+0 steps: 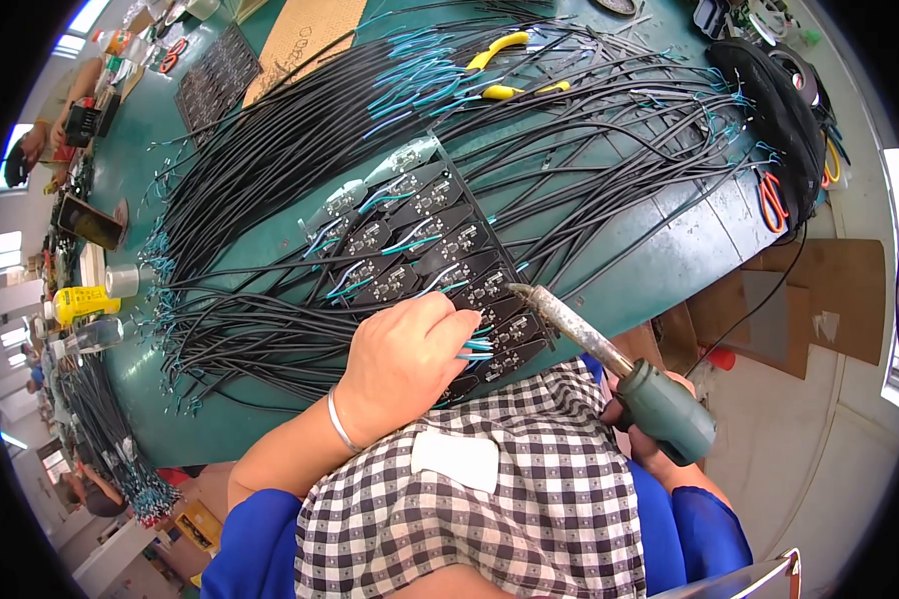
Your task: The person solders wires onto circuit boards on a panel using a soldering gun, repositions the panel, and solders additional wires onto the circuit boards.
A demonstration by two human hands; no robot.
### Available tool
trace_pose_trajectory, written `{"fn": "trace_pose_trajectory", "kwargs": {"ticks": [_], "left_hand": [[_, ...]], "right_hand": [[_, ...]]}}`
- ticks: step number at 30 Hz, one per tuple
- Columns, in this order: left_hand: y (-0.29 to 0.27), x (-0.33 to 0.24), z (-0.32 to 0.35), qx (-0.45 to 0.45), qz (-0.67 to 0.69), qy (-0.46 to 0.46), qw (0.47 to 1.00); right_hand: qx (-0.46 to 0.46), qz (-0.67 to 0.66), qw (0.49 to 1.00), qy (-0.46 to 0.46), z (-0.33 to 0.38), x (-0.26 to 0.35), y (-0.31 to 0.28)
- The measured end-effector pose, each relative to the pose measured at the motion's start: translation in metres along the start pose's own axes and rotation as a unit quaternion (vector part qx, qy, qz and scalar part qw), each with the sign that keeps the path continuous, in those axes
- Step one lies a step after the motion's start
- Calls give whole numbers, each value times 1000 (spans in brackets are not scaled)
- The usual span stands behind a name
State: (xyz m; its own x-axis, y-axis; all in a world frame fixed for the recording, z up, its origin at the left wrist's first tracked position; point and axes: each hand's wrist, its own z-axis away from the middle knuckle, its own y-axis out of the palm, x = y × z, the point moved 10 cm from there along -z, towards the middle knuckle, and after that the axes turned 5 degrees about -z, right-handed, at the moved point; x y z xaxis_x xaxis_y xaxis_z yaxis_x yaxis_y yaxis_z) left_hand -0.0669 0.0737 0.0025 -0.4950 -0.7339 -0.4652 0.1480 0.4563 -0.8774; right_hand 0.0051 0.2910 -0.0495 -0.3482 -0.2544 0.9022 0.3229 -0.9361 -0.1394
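Teal-and-white wire ends (477,346) protrude from the fingers of the left hand (408,349), which appear pinched on them, the contact itself being hidden. The right hand (651,452), partly concealed, grasps the green-handled soldering iron (617,364); its tip is over the black circuit-board panel (457,250), touching or not cannot be determined. The panel lies on the green surface (669,275), at twelve o'clock from the left hand. In my judgement, the wire ends are light and pliant, best taken by the insulation; the panel is thin, stiff and fragile, to be held by its edges; the iron by its handle alone. Black cables (260,190) crowd the panel from nine to two o'clock. Bare surface opens at three, its edge at four.
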Motion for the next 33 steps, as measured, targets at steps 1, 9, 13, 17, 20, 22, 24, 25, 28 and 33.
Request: {"fn": "trace_pose_trajectory", "kwargs": {"ticks": [1, 9, 13, 17, 20, 22, 24, 25, 28, 33], "left_hand": [[-2, 0, -1, -2, -2, -3, 1000], [-8, 7, 8, 4, 69, 28, 997], [-65, -7, 12, -92, -53, 38, 994], [-153, -61, 36, -315, -235, 20, 919], [-114, -92, 29, -179, -121, 133, 967], [-54, -81, 19, -87, -77, 147, 982], [-9, -65, 22, -49, -65, 146, 986], [1, -60, 28, -64, -60, 144, 986], [26, -48, 41, -50, -54, 130, 989], [22, -51, 39, -45, -28, 115, 992]], "right_hand": [[-18, -16, 999, -28, 1, 4, -2], [-19, 50, 994, -91, 11, 10, -4], [-31, 84, 992, -90, 21, 5, -4], [-50, 30, 996, -64, 30, -7, -10], [-44, -46, 997, -35, 36, -18, -13], [-20, -31, 997, -72, 41, -14, -12], [-27, -5, 999, -39, 48, -25, -14], [-20, 10, 999, -30, 51, -30, -14], [-63, 276, 931, -229, 67, -3, -12], [-57, 300, 920, -245, 68, -19, -11]]}}
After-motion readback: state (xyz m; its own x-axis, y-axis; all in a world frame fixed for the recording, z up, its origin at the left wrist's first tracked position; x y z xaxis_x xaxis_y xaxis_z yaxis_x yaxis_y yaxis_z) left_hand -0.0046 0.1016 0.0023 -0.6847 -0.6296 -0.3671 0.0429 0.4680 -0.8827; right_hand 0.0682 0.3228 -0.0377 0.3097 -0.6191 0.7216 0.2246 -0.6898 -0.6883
